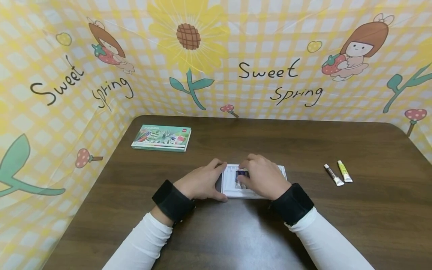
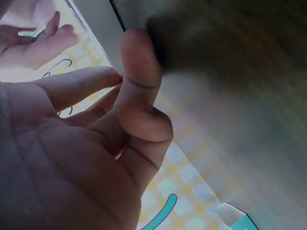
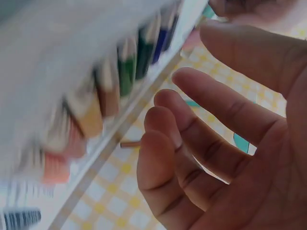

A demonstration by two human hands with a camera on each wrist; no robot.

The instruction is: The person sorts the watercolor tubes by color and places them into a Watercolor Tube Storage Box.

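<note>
A white plastic tray (image 1: 233, 194) lies on the table, holding paint tubes (image 1: 240, 183); the right hand covers much of it. My left hand (image 1: 202, 181) holds the tray's left end, thumb at the near corner and fingers at the far one. Over the tray, my right hand (image 1: 264, 177) has its thumb and index finger apart at the dark tubes. In the right wrist view, coloured tubes (image 3: 108, 91) stand out in a row, orange to dark blue, and the fingers (image 3: 206, 139) are loosely bent with no tube visible between them.
Two paint tubes lie at the right: a dark one (image 1: 333, 175) and a yellow-green one (image 1: 344, 171). A green illustrated box (image 1: 162, 138) lies at the back left of the brown table (image 1: 202, 240). A yellow checked cloth (image 1: 256, 45) hangs behind and at the left.
</note>
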